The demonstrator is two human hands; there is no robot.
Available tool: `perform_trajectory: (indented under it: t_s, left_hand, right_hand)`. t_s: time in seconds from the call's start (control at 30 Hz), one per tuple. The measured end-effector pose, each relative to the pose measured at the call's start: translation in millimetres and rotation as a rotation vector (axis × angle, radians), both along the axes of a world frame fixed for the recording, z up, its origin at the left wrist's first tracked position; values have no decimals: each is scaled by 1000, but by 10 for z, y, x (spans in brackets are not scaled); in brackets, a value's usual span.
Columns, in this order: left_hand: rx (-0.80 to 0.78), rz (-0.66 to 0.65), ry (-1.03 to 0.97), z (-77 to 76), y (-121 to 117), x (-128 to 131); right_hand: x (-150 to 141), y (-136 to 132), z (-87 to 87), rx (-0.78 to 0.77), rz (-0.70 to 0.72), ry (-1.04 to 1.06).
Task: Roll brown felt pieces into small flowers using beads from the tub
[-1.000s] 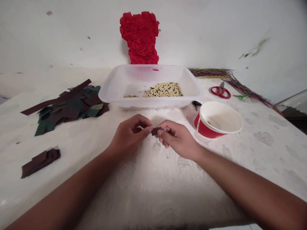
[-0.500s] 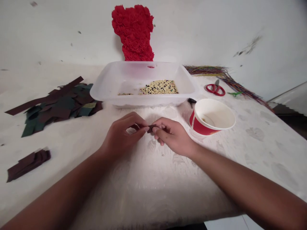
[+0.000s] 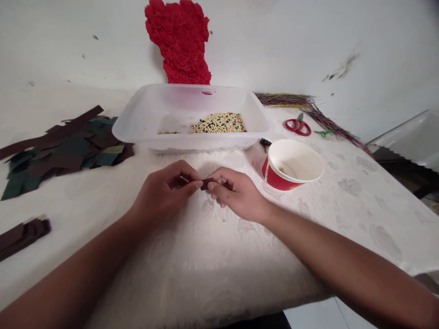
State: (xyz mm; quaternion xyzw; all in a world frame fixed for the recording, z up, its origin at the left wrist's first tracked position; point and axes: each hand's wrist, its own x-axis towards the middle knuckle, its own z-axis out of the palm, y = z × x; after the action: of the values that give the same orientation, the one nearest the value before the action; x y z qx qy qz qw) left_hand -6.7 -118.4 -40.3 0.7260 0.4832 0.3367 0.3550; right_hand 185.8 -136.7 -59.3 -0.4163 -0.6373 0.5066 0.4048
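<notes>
A small dark brown strip [image 3: 207, 184], perhaps cloth or paper, is pinched between my two hands above the table. My left hand [image 3: 168, 189] grips its left end with thumb and forefinger. On the other end, the thumb and curled fingers of my right hand [image 3: 236, 192] are closed. Just beyond the hands stands a translucent plastic tub [image 3: 206, 141] with a heap of gold and dark beads [image 3: 219, 123] in it. Right of my right hand is a red and white paper bowl [image 3: 286, 183] with a few tiny gold pieces inside.
Brown and green cut pieces [image 3: 68, 151] lie piled at left, and a stack of brown strips [image 3: 24, 237] sits nearer. Red-handled scissors [image 3: 298, 127], a small green tool [image 3: 324, 133] and thin coloured wires [image 3: 284, 99] lie at back right. A red rose-covered form [image 3: 181, 41] stands behind the tub.
The whole view has shifted, so everything appears farther left. Both hands keep their pinch on the brown strip, with little other visible change.
</notes>
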Motion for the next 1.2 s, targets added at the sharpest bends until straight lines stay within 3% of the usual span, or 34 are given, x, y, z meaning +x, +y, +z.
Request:
perform_trajectory:
  t_s: [0.5, 0.73, 1.07, 1.2]
  left_hand:
    - [-104, -63, -46, -25, 42, -52]
    - [-130, -65, -117, -19, 49, -47]
    - [-147, -151, 2, -8, 56, -76]
    - [-153, -192, -15, 21, 66, -95]
  right_hand:
    - [-5, -4, 0, -49, 11, 30]
    - [2, -12, 22, -11, 29, -6]
    - [5, -54, 24, 138, 61, -135]
    - [9, -55, 25, 128, 58, -144]
